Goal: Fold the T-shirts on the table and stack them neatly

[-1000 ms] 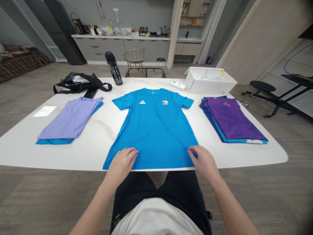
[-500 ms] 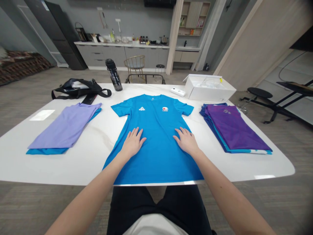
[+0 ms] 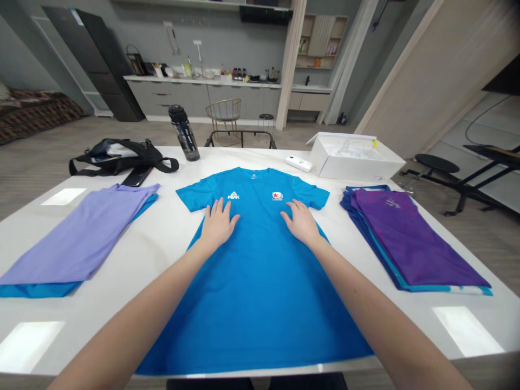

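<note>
A blue short-sleeved T-shirt [image 3: 255, 281] lies spread flat on the white table, collar at the far side and hem along the near edge. White logos show on its chest. My left hand [image 3: 218, 223] rests flat on the shirt's left chest, just below the logo there, fingers spread. Opposite it, my right hand [image 3: 301, 221] lies on the right chest near the round badge, fingers also stretched out. Neither hand grips the cloth.
Folded lilac and blue shirts [image 3: 89, 233] lie at the left, a purple-topped folded stack [image 3: 418, 238] at the right. Behind are a black bag [image 3: 122, 156], a phone [image 3: 137, 176], a dark bottle [image 3: 185, 134], a white device [image 3: 298, 163] and a white box [image 3: 353, 160].
Both hands have slid up the shirt, away from me, toward the chest logos. The view has moved closer over the table. The shirt still lies flat.
</note>
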